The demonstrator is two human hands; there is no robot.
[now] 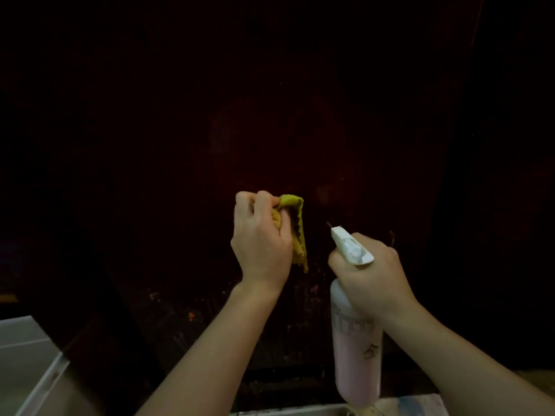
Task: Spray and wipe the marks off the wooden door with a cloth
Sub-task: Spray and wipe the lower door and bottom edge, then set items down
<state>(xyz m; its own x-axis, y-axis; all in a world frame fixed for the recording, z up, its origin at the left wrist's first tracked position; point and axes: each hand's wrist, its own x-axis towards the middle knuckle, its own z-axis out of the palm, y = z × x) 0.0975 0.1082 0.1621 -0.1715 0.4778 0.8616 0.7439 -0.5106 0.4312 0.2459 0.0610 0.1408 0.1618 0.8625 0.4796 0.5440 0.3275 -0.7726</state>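
While my left hand (261,238) bunches the cloth (295,229) at frame centre, grip curled round it, my right hand (371,274) wraps the bottle (356,349); I'd aim at the door (270,115) marks below, then rub firmly.

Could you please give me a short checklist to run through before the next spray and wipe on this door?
1. Left hand grips the bunched yellow cloth: ok.
2. Right hand holds the translucent plastic spray bottle of pinkish liquid: ok.
3. White nozzle aimed at the dark wooden door: ok.
4. Liquid left in bottle: ok.
5. Marks remaining low on the door: not ok, pale specks show.
6. Finger on trigger: cannot tell.
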